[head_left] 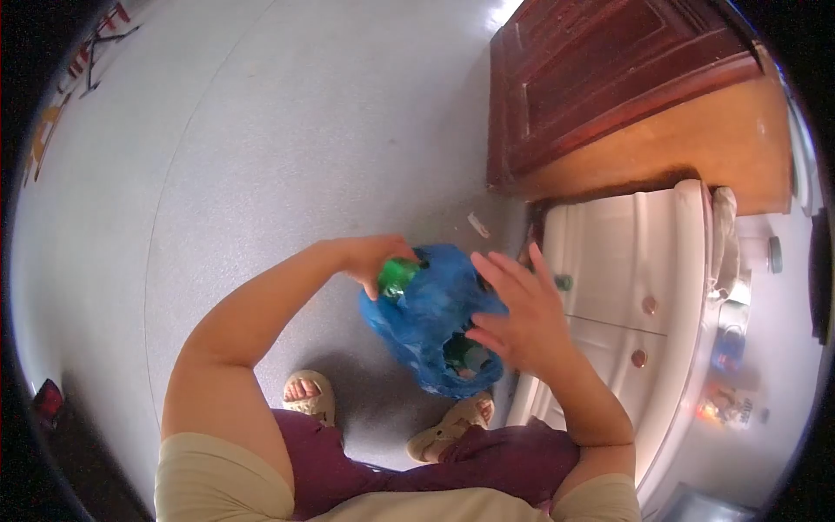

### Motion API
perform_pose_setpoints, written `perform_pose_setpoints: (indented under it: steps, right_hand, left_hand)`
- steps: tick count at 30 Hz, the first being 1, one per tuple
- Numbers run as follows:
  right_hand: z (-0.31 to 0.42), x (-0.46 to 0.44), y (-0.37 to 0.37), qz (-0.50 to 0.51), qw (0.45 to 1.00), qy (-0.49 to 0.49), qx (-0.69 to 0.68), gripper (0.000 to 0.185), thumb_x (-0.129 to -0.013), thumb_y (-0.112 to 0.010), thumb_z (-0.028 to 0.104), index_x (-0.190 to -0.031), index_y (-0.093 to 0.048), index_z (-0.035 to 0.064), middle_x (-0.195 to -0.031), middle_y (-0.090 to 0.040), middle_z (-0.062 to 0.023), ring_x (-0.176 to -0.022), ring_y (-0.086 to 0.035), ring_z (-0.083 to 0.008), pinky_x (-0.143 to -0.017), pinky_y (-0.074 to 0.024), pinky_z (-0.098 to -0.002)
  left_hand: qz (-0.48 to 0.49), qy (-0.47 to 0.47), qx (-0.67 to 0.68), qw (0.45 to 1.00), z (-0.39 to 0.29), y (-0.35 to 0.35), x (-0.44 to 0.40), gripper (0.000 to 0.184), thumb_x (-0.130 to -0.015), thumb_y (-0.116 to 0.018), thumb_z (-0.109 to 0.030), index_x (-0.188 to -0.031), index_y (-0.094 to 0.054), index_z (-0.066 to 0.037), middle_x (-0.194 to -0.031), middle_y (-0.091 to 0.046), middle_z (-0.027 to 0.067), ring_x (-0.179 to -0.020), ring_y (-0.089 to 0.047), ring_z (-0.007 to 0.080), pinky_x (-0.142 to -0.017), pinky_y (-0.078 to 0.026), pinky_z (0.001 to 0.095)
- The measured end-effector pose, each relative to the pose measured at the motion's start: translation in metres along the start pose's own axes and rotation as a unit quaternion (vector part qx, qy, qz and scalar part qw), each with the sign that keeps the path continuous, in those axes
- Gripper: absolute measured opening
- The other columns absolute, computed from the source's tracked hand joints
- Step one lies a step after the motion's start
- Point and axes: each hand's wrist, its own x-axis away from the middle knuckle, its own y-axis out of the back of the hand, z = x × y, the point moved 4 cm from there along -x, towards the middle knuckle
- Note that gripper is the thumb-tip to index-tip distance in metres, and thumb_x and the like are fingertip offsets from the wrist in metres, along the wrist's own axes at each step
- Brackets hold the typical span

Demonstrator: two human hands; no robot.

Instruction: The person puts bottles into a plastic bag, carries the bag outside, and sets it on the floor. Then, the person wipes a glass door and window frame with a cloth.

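Note:
A blue plastic bag (pixel 426 304) hangs in front of my legs, above the floor. My left hand (pixel 370 261) is at the bag's upper left, its fingers closed round a green bottle (pixel 397 277) at the bag's edge. On the right, my right hand (pixel 520 309) is raised beside the bag with its fingers spread. Through an opening at the bag's lower right, another dark green item (pixel 463 352) shows, close to my right thumb. The rest of the bag's contents is hidden by the blue plastic.
A white drawer cabinet (pixel 609 261) with round knobs stands close on the right. Behind it is a dark red wooden cabinet (pixel 600 78). Jars and packets lie on the white top at far right. A small scrap (pixel 478 225) lies on the grey floor (pixel 287 148).

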Motion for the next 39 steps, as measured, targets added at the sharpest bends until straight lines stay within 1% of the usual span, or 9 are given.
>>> perform_pose_setpoints:
  steps: [13,16,19,22,26,29,32,35,39]
  right_hand:
    - [0.003,0.007,-0.028,-0.074,0.996,-0.038,-0.014,0.035,-0.056,-0.079,0.028,-0.078,-0.061,0.0080,-0.141,-0.037,-0.0178,-0.112,-0.053,-0.0268,-0.105,-0.0257,-0.0551]
    - [0.005,0.005,-0.024,-0.093,0.996,0.000,-0.001,0.037,-0.055,-0.081,0.021,-0.082,-0.060,0.0046,-0.130,-0.051,-0.0159,-0.101,-0.059,-0.0281,-0.094,-0.0427,-0.0457]
    - [0.006,0.007,-0.026,-0.068,0.998,0.007,-0.002,0.030,-0.067,-0.074,0.026,-0.078,-0.057,0.0034,-0.127,-0.051,-0.0122,-0.102,-0.059,-0.0212,-0.076,-0.0526,-0.0355]
    - [0.012,0.008,-0.012,-0.046,0.999,0.021,0.016,0.029,-0.068,-0.074,0.025,-0.081,-0.058,0.0035,-0.123,-0.054,-0.0097,-0.094,-0.062,-0.0190,-0.062,-0.0537,-0.0289]
    - [0.017,0.020,-0.009,-0.003,1.000,-0.014,-0.003,0.031,-0.064,-0.078,0.020,-0.084,-0.060,0.0048,-0.116,-0.060,-0.0077,-0.089,-0.064,-0.0220,-0.064,-0.0543,-0.0311]
    - [0.019,0.018,-0.007,-0.006,1.000,-0.010,-0.007,0.030,-0.065,-0.077,0.020,-0.087,-0.061,0.0058,-0.109,-0.061,-0.0072,-0.085,-0.064,-0.0220,-0.061,-0.0539,-0.0310]
    - [0.022,0.009,-0.006,-0.034,0.999,-0.011,-0.002,0.032,-0.067,-0.075,0.019,-0.093,-0.060,0.0067,-0.098,-0.061,-0.0065,-0.079,-0.062,-0.0229,-0.059,-0.0529,-0.0326]
    - [0.026,0.002,-0.010,-0.026,0.999,-0.033,0.031,0.032,-0.069,-0.073,0.021,-0.095,-0.058,0.0078,-0.088,-0.058,-0.0065,-0.072,-0.061,-0.0229,-0.056,-0.0517,-0.0342]
    - [0.027,0.005,-0.017,0.031,0.989,-0.107,0.095,0.031,-0.074,-0.070,0.029,-0.094,-0.058,0.0091,-0.074,-0.056,-0.0058,-0.059,-0.060,-0.0202,-0.048,-0.0489,-0.0338]
  left_hand:
    - [0.002,-0.011,-0.033,0.999,-0.008,0.003,-0.003,0.086,-0.044,-0.085,-0.010,-0.124,-0.050,-0.010,-0.118,-0.052,0.0143,-0.114,-0.049,0.0336,-0.098,-0.041,0.0400]
    - [-0.002,-0.015,-0.025,1.000,-0.005,-0.002,-0.006,0.089,-0.046,-0.085,-0.010,-0.127,-0.047,-0.009,-0.123,-0.049,0.0155,-0.117,-0.046,0.0333,-0.100,-0.039,0.0405]
    - [-0.043,-0.010,0.032,0.999,-0.004,0.003,0.002,0.096,-0.049,-0.083,-0.008,-0.134,-0.041,-0.010,-0.130,-0.046,0.0164,-0.123,-0.042,0.0322,-0.104,-0.035,0.0413]
    - [-0.040,0.031,0.042,0.998,0.015,0.005,0.011,0.093,-0.059,-0.077,-0.004,-0.140,-0.033,-0.011,-0.133,-0.044,0.0181,-0.127,-0.039,0.0326,-0.106,-0.033,0.0417]
    - [-0.040,0.110,0.129,0.985,0.065,-0.018,0.009,0.072,-0.075,-0.060,0.001,-0.141,-0.032,-0.008,-0.125,-0.052,0.0175,-0.121,-0.046,0.0322,-0.104,-0.035,0.0390]
    - [-0.024,0.139,0.262,0.955,0.068,-0.024,0.000,0.060,-0.080,-0.051,0.004,-0.138,-0.036,-0.004,-0.117,-0.057,0.0146,-0.108,-0.055,0.0268,-0.094,-0.044,0.0363]
    - [-0.063,0.222,0.413,0.881,0.084,-0.029,0.001,0.054,-0.079,-0.052,0.006,-0.132,-0.044,0.000,-0.111,-0.061,0.0114,-0.096,-0.059,0.0194,-0.082,-0.052,0.0327]
    - [-0.064,0.179,0.365,0.912,0.093,-0.034,-0.004,0.047,-0.079,-0.052,0.006,-0.126,-0.050,0.001,-0.102,-0.063,0.0112,-0.089,-0.061,0.0185,-0.075,-0.054,0.0316]
    - [-0.089,0.164,0.402,0.896,0.088,-0.035,0.003,0.043,-0.078,-0.053,0.007,-0.121,-0.053,0.001,-0.098,-0.064,0.0107,-0.089,-0.061,0.0196,-0.075,-0.054,0.0323]
